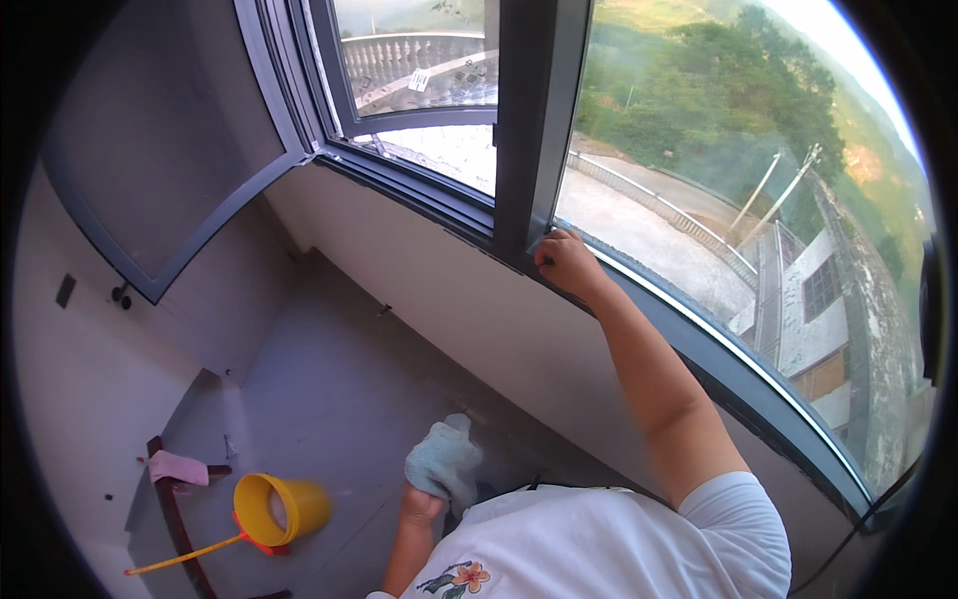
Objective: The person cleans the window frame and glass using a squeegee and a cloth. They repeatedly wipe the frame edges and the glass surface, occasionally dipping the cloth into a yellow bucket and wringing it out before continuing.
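My left hand [423,502] hangs low in front of my white shirt and grips a pale blue cloth [441,460], which covers most of its fingers. Up at the window, my right hand [567,260] is at the lower left corner of the large fixed glass pane [696,150]. Its fingers are curled against the dark grey metal window frame [533,135], where the upright meets the bottom rail. Whether something small is pinched in those fingers cannot be made out.
A yellow bucket [307,509] stands on the grey floor beside a yellow-handled tool [187,558] with an orange head. Behind it, a pink cloth [178,469] lies over a dark red bar. An opened screen sash [172,127] juts inward at left; a glazed sash [419,67] is tilted outward.
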`<state>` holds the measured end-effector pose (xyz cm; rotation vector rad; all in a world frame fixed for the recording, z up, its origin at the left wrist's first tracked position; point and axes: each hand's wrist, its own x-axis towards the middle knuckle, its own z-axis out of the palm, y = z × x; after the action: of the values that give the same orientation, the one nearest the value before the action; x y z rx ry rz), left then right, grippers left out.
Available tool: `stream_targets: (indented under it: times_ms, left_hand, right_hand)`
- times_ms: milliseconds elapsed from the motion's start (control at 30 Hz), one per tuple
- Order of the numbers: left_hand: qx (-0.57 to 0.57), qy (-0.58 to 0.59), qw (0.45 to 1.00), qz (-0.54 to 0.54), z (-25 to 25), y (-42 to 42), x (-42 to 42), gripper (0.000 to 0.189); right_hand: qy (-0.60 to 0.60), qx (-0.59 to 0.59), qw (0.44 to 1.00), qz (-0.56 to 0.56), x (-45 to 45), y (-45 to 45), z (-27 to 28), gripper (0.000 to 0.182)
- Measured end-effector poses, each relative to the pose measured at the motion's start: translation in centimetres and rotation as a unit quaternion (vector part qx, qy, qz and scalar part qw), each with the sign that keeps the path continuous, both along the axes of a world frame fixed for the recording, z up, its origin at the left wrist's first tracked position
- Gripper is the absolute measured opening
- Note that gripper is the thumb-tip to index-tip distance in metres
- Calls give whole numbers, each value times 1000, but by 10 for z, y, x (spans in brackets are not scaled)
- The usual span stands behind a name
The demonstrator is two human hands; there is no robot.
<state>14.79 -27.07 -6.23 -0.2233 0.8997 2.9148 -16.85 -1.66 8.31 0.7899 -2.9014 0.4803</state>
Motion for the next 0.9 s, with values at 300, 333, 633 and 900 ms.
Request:
stream_targets:
  times_ms: [300,333,633,900]
  left_hand:
    - [16,-55,997,-58,-8,-44,-30,40]
    - [5,-37,997,-71,-5,-48,-34,43]
    - [-81,172,967,-170,14,-58,-80,47]
    - [-109,119,976,-148,67,-29,-115,48]
  right_hand:
    - [-104,-118,985,-72,42,-22,42,12]
    - [-111,-143,980,-86,50,-23,38,11]
    - [-204,-278,937,-55,154,-33,-61,9]
    - [-275,-277,905,-166,144,-36,-51,17]
